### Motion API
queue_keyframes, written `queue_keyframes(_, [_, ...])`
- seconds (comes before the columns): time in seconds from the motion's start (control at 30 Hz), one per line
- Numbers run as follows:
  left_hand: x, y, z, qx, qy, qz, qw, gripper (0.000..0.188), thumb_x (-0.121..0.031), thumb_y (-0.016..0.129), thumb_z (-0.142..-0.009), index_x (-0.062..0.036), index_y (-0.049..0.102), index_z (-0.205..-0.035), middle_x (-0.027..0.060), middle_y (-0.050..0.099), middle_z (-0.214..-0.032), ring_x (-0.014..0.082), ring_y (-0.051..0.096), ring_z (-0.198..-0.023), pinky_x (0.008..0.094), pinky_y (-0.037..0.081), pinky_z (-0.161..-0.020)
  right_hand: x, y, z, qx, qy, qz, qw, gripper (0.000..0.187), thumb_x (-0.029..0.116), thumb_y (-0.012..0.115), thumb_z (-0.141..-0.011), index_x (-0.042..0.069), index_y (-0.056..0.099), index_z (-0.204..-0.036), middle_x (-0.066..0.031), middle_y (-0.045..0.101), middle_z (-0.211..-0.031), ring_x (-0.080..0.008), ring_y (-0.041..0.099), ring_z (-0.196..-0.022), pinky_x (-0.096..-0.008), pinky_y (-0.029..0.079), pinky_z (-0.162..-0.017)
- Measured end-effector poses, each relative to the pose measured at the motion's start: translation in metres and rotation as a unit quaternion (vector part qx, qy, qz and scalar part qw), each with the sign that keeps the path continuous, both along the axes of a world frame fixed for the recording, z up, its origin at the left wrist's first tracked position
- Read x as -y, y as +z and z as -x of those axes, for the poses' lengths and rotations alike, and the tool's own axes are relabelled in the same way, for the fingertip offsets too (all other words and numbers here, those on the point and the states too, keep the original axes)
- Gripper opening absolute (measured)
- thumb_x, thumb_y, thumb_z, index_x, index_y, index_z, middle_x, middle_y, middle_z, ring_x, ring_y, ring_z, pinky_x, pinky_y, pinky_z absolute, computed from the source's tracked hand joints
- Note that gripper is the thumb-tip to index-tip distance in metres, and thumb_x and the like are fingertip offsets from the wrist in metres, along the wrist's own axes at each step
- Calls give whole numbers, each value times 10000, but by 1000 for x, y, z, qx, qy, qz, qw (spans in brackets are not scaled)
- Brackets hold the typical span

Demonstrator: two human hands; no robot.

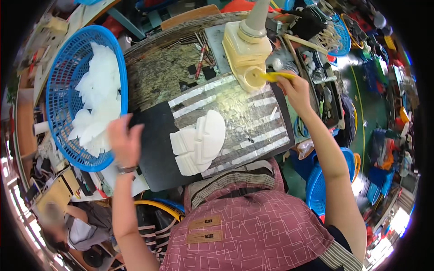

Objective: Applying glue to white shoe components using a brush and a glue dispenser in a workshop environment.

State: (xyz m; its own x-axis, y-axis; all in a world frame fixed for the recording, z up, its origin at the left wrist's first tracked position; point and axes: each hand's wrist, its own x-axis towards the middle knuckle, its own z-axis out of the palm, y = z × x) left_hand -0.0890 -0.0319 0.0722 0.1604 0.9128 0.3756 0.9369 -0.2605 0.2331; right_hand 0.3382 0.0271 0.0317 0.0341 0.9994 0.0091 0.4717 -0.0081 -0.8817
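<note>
My right hand (296,90) is closed round a yellow-handled brush (278,76), whose tip reaches the round mouth of a cream glue pot (247,49); the bristles cannot be made out. My left hand (124,142), blurred by motion, has its thumb and fingers apart with nothing seen in them. It is over the near right rim of a blue plastic basket (118,67) holding a heap of thin white cut pieces (100,77). Several white pieces (211,135) overlap like a fan on the work board, some with straight slits.
A glue-streaked board with pale strips (253,135) lies on a black mat (156,149). Behind it are a red pen (200,58) and thin rods on the stained bench. Another blue basket (318,189) stands below my right arm. A person (81,230) sits at lower left.
</note>
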Motion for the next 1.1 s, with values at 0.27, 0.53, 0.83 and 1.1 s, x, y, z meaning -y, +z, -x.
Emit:
queue_keyframes(0.27, [-67, -116, -130, 73, -172, 413, 892, 329, -163, 681, -645, -76, 575, -944, 72, 583, -781, 200, 562, -707, 309, 450, -642, -11, -29, -21, -139, -136, 158, 968, 171, 160, 540, -841, -3, 576, -876, -52, 610, -712, -81, 553, -547, -186, 448, -487])
queue_keyframes(0.53, [-83, -134, -124, 316, -85, 428, 843, 84, -127, 641, -675, -51, 623, -705, 62, 623, -647, 145, 596, -599, 253, 454, -554, 60, -23, 33, -333, -115, 224, 909, 184, 149, 537, -844, -8, 557, -938, -87, 624, -797, -110, 592, -601, -211, 483, -541])
queue_keyframes(0.83, [-84, -143, -129, 211, -80, 438, 870, 106, -126, 629, -697, -42, 636, -762, 66, 632, -684, 142, 587, -598, 266, 457, -570, 37, -51, 91, 16, 152, 5, 988, 164, 75, 602, -738, 39, 631, -895, -104, 632, -865, -200, 619, -754, -276, 483, -669])
queue_keyframes(1.1, [-83, -136, -130, 189, -100, 426, 879, 113, -143, 626, -705, -39, 612, -749, 63, 623, -666, 149, 585, -595, 274, 455, -575, 36, -48, 76, 41, 101, 20, 994, 184, 45, 572, -734, 89, 639, -900, -79, 635, -810, -216, 615, -676, -311, 483, -604])
